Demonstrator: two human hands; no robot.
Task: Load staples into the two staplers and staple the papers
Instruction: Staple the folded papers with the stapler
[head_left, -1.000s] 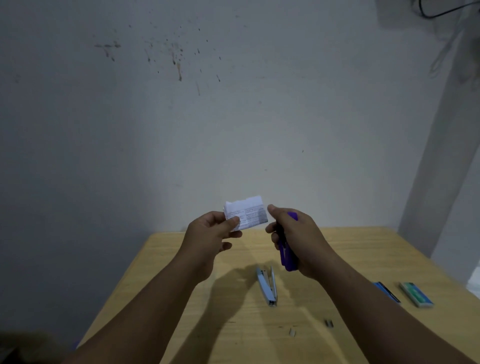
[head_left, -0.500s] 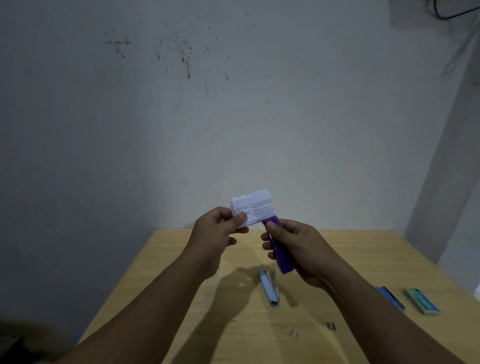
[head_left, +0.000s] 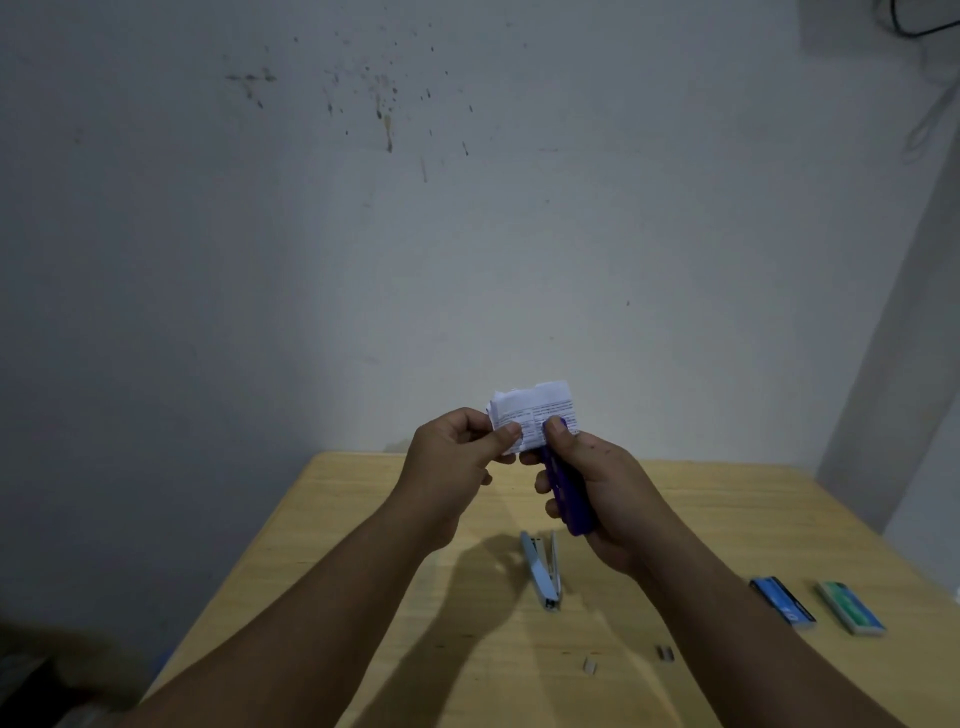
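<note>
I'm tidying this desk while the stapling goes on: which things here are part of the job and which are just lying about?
Part of the job:
- folded papers in left hand
- purple stapler in right hand
- light blue stapler
- blue staple box
- green staple box
- loose staple strips

Lying about:
- nothing else visible on the table

Your view is dim and slightly soft. Light pools on the wall (head_left: 467, 312) behind your fingers (head_left: 511, 434); arm shadows darken the table (head_left: 727, 499) below them. Edges bend and fall dark.

Purple stapler (head_left: 569, 493); white papers (head_left: 535, 413), black print; pale blue stapler (head_left: 543, 571); blue box (head_left: 782, 600); green box (head_left: 849, 607); light wood table (head_left: 727, 519).
</note>
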